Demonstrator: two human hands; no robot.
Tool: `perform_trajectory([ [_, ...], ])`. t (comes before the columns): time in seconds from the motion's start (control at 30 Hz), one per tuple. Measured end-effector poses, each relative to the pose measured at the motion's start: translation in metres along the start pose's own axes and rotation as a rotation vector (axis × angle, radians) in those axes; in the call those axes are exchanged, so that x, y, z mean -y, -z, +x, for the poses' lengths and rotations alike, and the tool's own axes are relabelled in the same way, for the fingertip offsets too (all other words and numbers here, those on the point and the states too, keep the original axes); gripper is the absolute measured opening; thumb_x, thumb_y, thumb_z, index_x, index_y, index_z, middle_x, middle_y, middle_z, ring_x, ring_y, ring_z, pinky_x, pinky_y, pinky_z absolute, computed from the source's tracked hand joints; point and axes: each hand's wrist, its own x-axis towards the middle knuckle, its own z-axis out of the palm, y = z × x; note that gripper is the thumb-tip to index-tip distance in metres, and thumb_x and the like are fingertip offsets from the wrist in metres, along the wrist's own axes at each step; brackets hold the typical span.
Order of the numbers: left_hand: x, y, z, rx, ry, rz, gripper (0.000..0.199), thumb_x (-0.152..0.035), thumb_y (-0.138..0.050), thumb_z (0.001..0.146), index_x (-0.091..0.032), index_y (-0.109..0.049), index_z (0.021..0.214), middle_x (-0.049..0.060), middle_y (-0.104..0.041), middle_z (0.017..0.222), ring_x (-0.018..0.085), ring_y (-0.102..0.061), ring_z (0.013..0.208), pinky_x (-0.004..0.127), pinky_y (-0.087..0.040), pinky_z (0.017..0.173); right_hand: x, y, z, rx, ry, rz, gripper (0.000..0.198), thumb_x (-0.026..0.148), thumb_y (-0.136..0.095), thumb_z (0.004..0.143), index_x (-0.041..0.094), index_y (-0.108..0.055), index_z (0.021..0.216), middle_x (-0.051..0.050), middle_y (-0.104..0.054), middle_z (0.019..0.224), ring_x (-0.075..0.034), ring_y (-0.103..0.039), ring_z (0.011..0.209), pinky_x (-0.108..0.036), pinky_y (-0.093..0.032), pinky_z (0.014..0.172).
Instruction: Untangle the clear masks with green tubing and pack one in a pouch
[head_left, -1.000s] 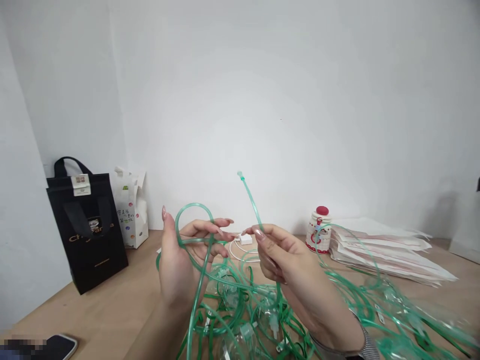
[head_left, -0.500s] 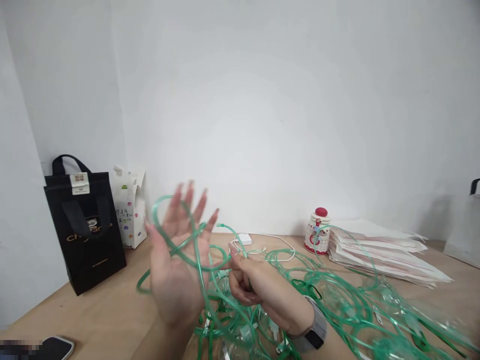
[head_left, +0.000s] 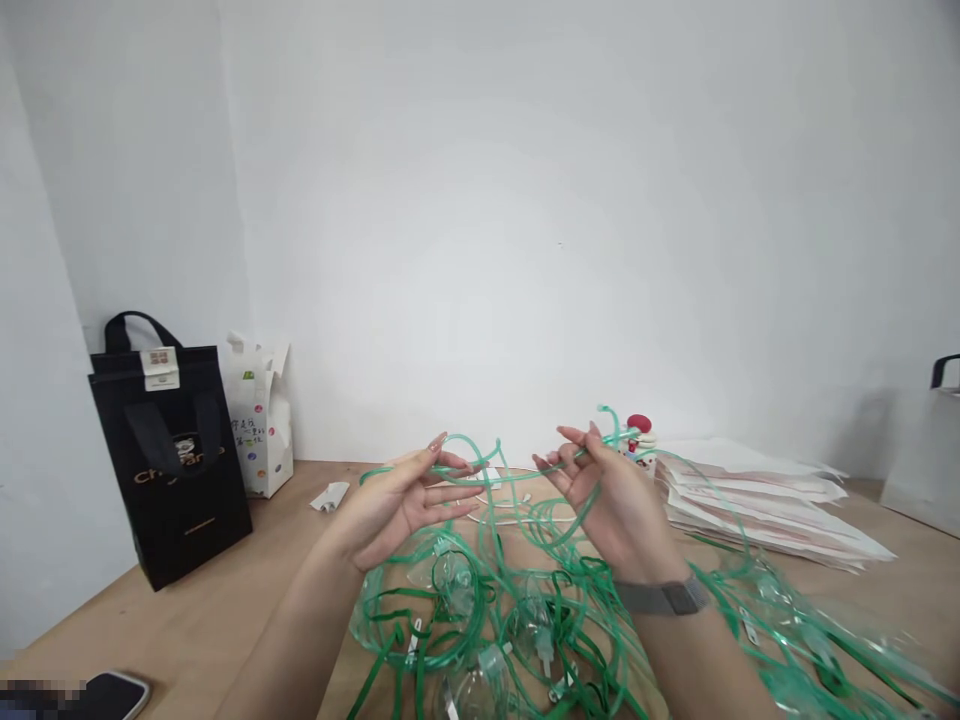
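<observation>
Green plastic tubing (head_left: 517, 477) runs in the air between my two hands. My left hand (head_left: 405, 500) pinches a loop of it between thumb and forefinger, the other fingers stretched out. My right hand (head_left: 600, 480) grips the tubing near a free end that sticks up past the fingers, and another strand hangs from its palm. Below both hands lies a tangle of clear oxygen masks (head_left: 536, 630) with green straps (head_left: 390, 660) and coiled tubing, spread over the brown table (head_left: 187, 620).
A black paper bag (head_left: 172, 470) and a white printed bag (head_left: 262, 420) stand at the left. A phone (head_left: 112, 695) lies at the near left edge. At the right are a red-topped jar (head_left: 639, 428), stacked white paper packets (head_left: 765, 500) and more masks and tubing. Behind is a white wall.
My left hand has turned from an open palm draped with tubing to a pinch on it. My right hand has moved right and up, drawing the tubing across. A crumpled white scrap is now uncovered.
</observation>
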Motion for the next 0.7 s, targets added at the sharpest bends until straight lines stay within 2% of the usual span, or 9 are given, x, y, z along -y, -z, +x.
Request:
perform_trajectory([
  [0.07,0.001,0.001,0.000,0.012,0.015,0.007,0.023,-0.036,-0.055,0.085,-0.016,-0.065,0.085,0.013,-0.070,0.101,0.027,-0.064,0.100,0.044,-0.041,0.096,0.002,0.007,0.006,-0.027,0.072,-0.101,0.028,0.049,-0.059,0.075,0.021,-0.059,0.082,0.006,-0.046,0.053,-0.015,-0.059,0.063,-0.034,-0.051,0.079],
  [0.17,0.004,0.000,0.001,-0.011,-0.021,0.050,0.024,-0.036,-0.056,0.084,-0.017,-0.067,0.093,0.012,-0.067,0.111,0.026,-0.062,0.103,0.041,-0.039,0.099,-0.001,0.021,0.019,-0.058,0.100,-0.370,0.034,0.053,-0.052,0.079,0.020,-0.061,0.084,0.000,-0.057,0.063,-0.018,-0.061,0.070,-0.035,-0.051,0.072],
  [0.23,0.006,0.001,0.002,-0.048,-0.061,0.097,0.024,-0.035,-0.058,0.083,-0.017,-0.068,0.093,0.012,-0.065,0.115,0.026,-0.058,0.109,0.038,-0.038,0.099,-0.006,0.034,0.027,-0.063,0.060,-0.607,0.033,0.050,-0.058,0.076,0.018,-0.062,0.069,-0.005,-0.060,0.061,-0.022,-0.061,0.069,-0.037,-0.049,0.067],
  [0.33,0.010,0.004,0.005,-0.111,-0.115,0.179,0.022,-0.036,-0.062,0.080,-0.017,-0.071,0.084,0.010,-0.065,0.115,0.025,-0.054,0.114,0.037,-0.037,0.099,-0.012,0.049,0.034,-0.029,-0.016,-0.914,0.036,0.036,-0.069,0.069,0.019,-0.051,0.042,-0.006,-0.052,0.041,-0.029,-0.061,0.066,-0.044,-0.044,0.071],
  [0.4,0.012,0.004,0.006,-0.135,-0.135,0.241,0.023,-0.038,-0.063,0.079,-0.017,-0.072,0.080,0.010,-0.066,0.113,0.026,-0.053,0.114,0.039,-0.036,0.099,-0.013,0.050,0.031,0.017,-0.024,-1.030,0.036,0.029,-0.070,0.068,0.019,-0.050,0.039,-0.007,-0.052,0.041,-0.034,-0.062,0.073,-0.050,-0.040,0.078],
  [0.47,0.014,0.003,0.007,-0.143,-0.157,0.302,0.023,-0.038,-0.063,0.078,-0.017,-0.073,0.081,0.011,-0.067,0.111,0.027,-0.051,0.116,0.040,-0.032,0.101,-0.014,0.041,0.023,0.097,0.006,-1.071,0.021,0.027,-0.069,0.069,0.015,-0.061,0.053,-0.012,-0.062,0.060,-0.036,-0.061,0.084,-0.051,-0.038,0.082],
  [0.5,0.014,0.001,0.007,-0.144,-0.168,0.329,0.022,-0.037,-0.063,0.078,-0.017,-0.073,0.082,0.010,-0.068,0.111,0.027,-0.050,0.118,0.039,-0.030,0.103,-0.014,0.033,0.017,0.156,0.025,-1.067,0.014,0.028,-0.067,0.071,0.014,-0.067,0.069,-0.014,-0.066,0.074,-0.034,-0.060,0.090,-0.049,-0.039,0.084],
  [0.6,0.016,-0.005,0.006,-0.129,-0.177,0.385,0.019,-0.034,-0.064,0.077,-0.019,-0.074,0.084,0.009,-0.067,0.113,0.025,-0.046,0.121,0.035,-0.028,0.104,-0.017,0.007,0.000,0.363,0.048,-0.991,0.044,0.032,-0.062,0.078,0.023,-0.054,0.120,-0.009,-0.062,0.108,-0.022,-0.061,0.095,-0.036,-0.047,0.081],
  [0.7,0.017,-0.012,0.005,-0.140,-0.165,0.421,0.015,-0.031,-0.068,0.072,-0.019,-0.075,0.078,0.009,-0.068,0.111,0.026,-0.047,0.120,0.033,-0.033,0.099,-0.029,-0.009,-0.011,0.540,0.053,-0.837,0.062,0.028,-0.067,0.074,0.027,-0.041,0.130,-0.007,-0.056,0.120,-0.018,-0.060,0.096,-0.031,-0.050,0.078],
])
